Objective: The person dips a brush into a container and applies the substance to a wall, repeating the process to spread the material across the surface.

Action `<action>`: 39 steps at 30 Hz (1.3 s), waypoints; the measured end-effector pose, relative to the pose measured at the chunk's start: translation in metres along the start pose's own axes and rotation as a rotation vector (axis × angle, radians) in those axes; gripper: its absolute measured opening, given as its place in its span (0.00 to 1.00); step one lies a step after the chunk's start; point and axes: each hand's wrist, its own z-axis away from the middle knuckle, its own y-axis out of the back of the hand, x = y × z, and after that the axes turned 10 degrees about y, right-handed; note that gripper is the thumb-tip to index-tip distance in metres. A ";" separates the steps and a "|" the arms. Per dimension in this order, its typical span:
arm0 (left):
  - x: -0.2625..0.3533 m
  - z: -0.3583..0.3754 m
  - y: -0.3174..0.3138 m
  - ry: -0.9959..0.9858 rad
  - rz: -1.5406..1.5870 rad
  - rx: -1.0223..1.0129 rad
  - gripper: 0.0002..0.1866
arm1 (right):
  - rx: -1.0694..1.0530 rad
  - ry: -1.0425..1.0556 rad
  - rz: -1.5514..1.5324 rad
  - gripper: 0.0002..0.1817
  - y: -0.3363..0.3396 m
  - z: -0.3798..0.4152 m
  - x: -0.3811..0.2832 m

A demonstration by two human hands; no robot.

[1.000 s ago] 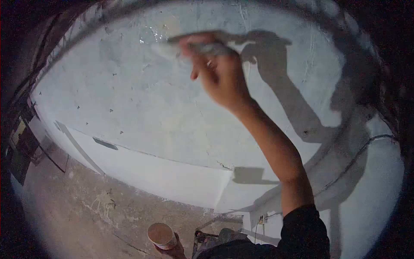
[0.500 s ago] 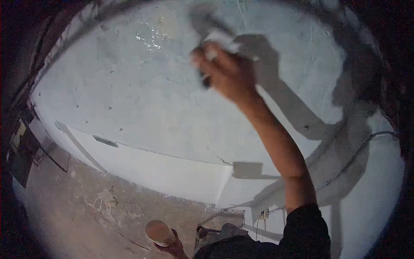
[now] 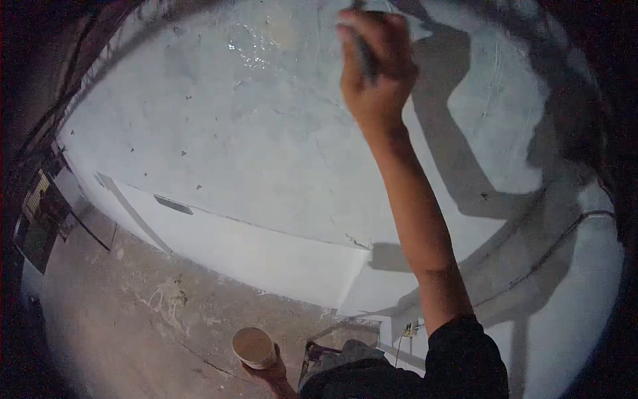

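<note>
My right hand (image 3: 379, 63) is raised against the pale wall (image 3: 266, 153) near the top of the view, its fingers wrapped round a dark handle (image 3: 364, 56). The far end of that tool is hidden or cut off at the top edge. Low in the view, my left hand (image 3: 271, 374) grips a round, light-coloured tub (image 3: 254, 348) from below and the side, with brownish contents showing inside. A wet, shiny patch (image 3: 252, 50) marks the wall to the left of my right hand.
Below the wall runs a white ledge (image 3: 266, 254) with a dark rectangular slot (image 3: 173, 205). Stained floor (image 3: 133, 299) lies beneath. An outlet with a cord (image 3: 410, 330) is at lower right, and a cable (image 3: 558, 245) crosses the right side. Shadows fall across the wall.
My right hand has moved up and to the right with the tool. The view has shifted slightly, and the tub and my left hand appear a little further right.
</note>
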 end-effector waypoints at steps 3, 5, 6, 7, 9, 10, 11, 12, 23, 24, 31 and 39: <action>0.000 -0.007 0.005 0.006 -0.050 -0.035 0.40 | -0.300 -0.050 -0.132 0.17 -0.022 0.030 -0.024; 0.002 -0.012 0.013 0.011 -0.072 -0.061 0.40 | -0.444 0.109 -0.179 0.19 -0.037 0.044 -0.043; 0.003 -0.012 0.012 0.013 -0.071 -0.105 0.40 | -0.462 0.059 -0.294 0.20 -0.036 0.038 -0.053; 0.004 -0.012 0.011 0.015 -0.069 -0.147 0.40 | -0.478 0.009 -0.410 0.21 -0.034 0.033 -0.060; -0.017 -0.030 0.034 -0.168 -0.199 -0.097 0.39 | -0.489 -0.098 -0.478 0.16 -0.034 0.027 -0.058; -0.023 -0.035 0.044 -0.352 -0.327 -0.038 0.39 | -0.329 -0.170 -0.517 0.13 -0.040 0.028 -0.046; -0.020 -0.033 0.046 -0.352 -0.331 -0.033 0.39 | -0.168 -0.243 -0.557 0.11 -0.044 0.025 -0.038; -0.015 -0.033 0.046 -0.288 -0.291 -0.049 0.38 | -0.111 -0.245 -0.449 0.10 -0.041 0.023 -0.021; 0.004 -0.027 0.045 -0.683 -0.380 -0.389 0.40 | -0.514 0.185 0.054 0.22 0.016 0.034 0.002; 0.013 0.005 0.007 -0.641 -0.343 -0.377 0.41 | -0.609 0.177 -0.114 0.23 0.019 0.036 -0.011; 0.029 -0.010 -0.001 0.067 0.188 -0.038 0.45 | -0.228 -0.291 -0.438 0.08 0.030 0.013 0.022; 0.023 -0.010 -0.003 0.048 0.138 -0.056 0.45 | -0.667 -0.023 -0.052 0.27 0.040 0.053 0.023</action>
